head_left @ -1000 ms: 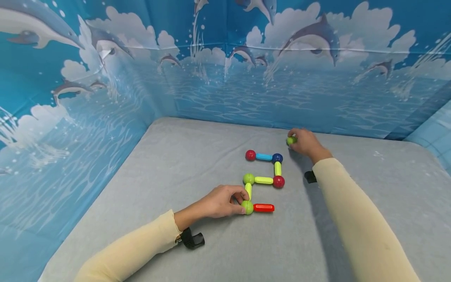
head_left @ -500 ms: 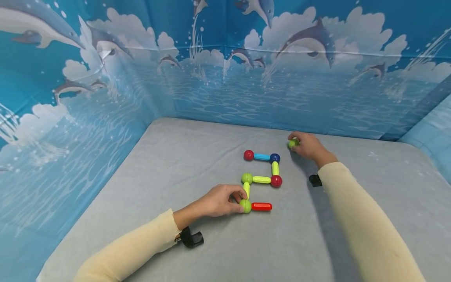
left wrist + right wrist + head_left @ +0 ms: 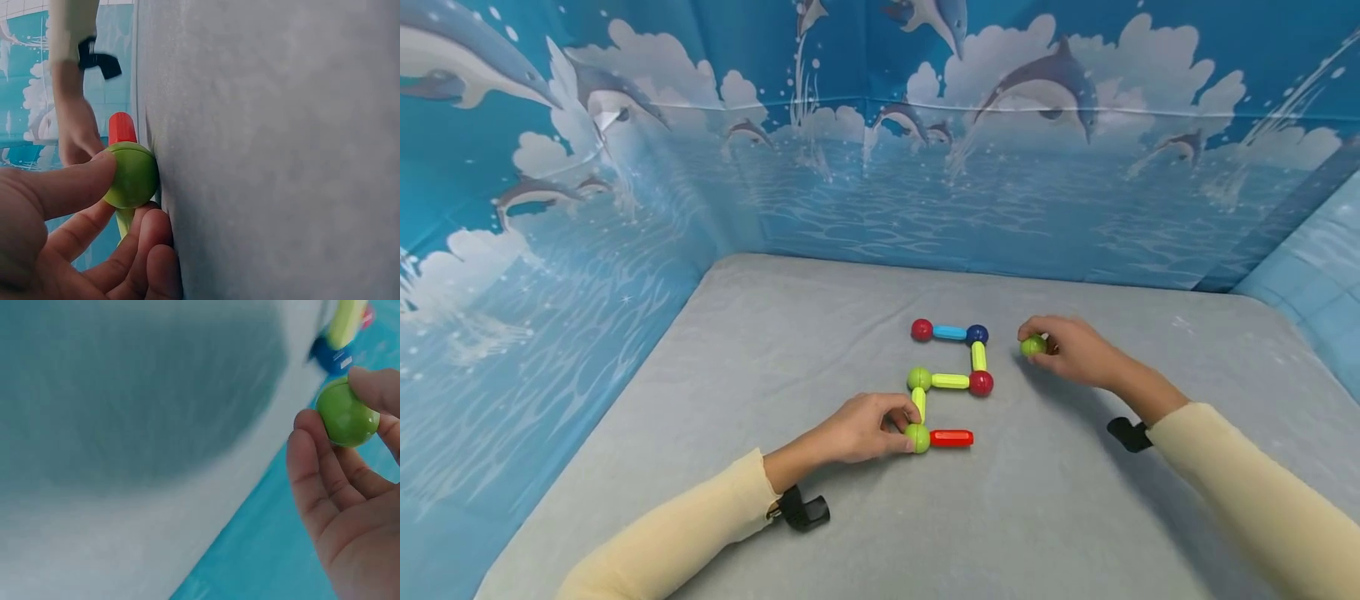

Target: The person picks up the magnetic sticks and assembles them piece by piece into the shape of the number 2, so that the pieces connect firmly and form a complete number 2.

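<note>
My left hand (image 3: 868, 429) pinches a green ball (image 3: 134, 176) between thumb and fingers at the near corner of a zigzag chain of balls and sticks. From that ball a red stick (image 3: 952, 438) points right, its far end free. A yellow-green stick (image 3: 919, 403) runs up from it to a second green ball (image 3: 919, 379). Another yellow-green stick (image 3: 951, 381) leads on to a red ball (image 3: 981, 383). Right of the chain, above the table, my right hand (image 3: 1078, 350) holds a loose green ball (image 3: 347, 414) in its fingertips.
The chain continues up through one more yellow-green stick (image 3: 979, 356) to a dark blue ball (image 3: 977, 334), then a light blue stick (image 3: 950, 332) and a red ball (image 3: 922, 329). A grey cloth covers the table (image 3: 737, 350). A dolphin-print curtain (image 3: 880, 192) hangs along its back and left.
The right hand has come from the back edge of the table toward me, carrying the green ball. The left hand keeps its pinch on the chain's near ball.
</note>
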### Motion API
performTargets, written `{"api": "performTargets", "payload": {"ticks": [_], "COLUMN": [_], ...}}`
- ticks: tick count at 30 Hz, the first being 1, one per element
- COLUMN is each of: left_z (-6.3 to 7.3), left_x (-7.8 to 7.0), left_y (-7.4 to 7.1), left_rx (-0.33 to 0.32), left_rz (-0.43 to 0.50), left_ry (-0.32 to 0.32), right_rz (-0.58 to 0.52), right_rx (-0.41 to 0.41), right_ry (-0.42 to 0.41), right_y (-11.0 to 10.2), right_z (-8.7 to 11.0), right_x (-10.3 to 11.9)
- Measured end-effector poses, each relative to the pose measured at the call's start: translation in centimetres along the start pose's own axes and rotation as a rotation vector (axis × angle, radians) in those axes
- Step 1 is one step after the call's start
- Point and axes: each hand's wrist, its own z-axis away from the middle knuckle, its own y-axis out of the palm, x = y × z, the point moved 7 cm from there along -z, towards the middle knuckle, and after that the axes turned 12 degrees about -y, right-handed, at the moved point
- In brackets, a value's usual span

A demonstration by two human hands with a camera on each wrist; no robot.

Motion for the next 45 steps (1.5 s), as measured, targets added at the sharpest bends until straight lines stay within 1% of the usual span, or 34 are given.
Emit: {"api": "performTargets", "payload": {"ticks": [5, 8, 11, 17, 20, 27, 33, 37, 45], "left_z": [0.2, 0.2, 0.2, 0.1, 0.1, 0.2, 0.3, 0.4, 0.4], "left_x": [0.0, 0.0, 0.0, 0.1, 0.2, 0.3, 0.0, -0.1, -0.2], "left_y": [-0.2, -0.4, -0.4, -0.2, -0.1, -0.1, -0.1, -0.2, -0.3], "left_rx": [-0.006, -0.011, -0.012, 0.000, -0.002, -0.012, -0.012, -0.015, -0.022], "left_rz": [0.003, 0.005, 0.000, -0.002, 0.003, 0.009, 0.008, 0.001, -0.004], "left_ry": [0.004, 0.003, -0.001, 0.002, -0.001, -0.001, 0.001, 0.008, 0.004], "right_rz": [-0.055, -0.071, -0.081, -0.104, -0.116, -0.127, -0.156, -0.165, -0.185], "right_rx": [-0.016, -0.013, -0.014, -0.062, -0.061, -0.008, 0.026, 0.032, 0.031], "right_ry": [-0.057, -0.066, -0.073, -0.101, -0.088, -0.018, 0.022, 0.031, 0.006], "right_y": [0.1, 0.4, 0.9, 1.9, 2.1, 2.4, 2.8, 2.9, 3.1], "right_z": [3.0, 4.5, 5.7, 7.3, 7.5, 7.5, 7.4, 7.2, 6.7], "right_x": [3.8, 5.3, 5.9, 5.8, 5.5, 5.2, 5.2, 5.5, 6.4]}}
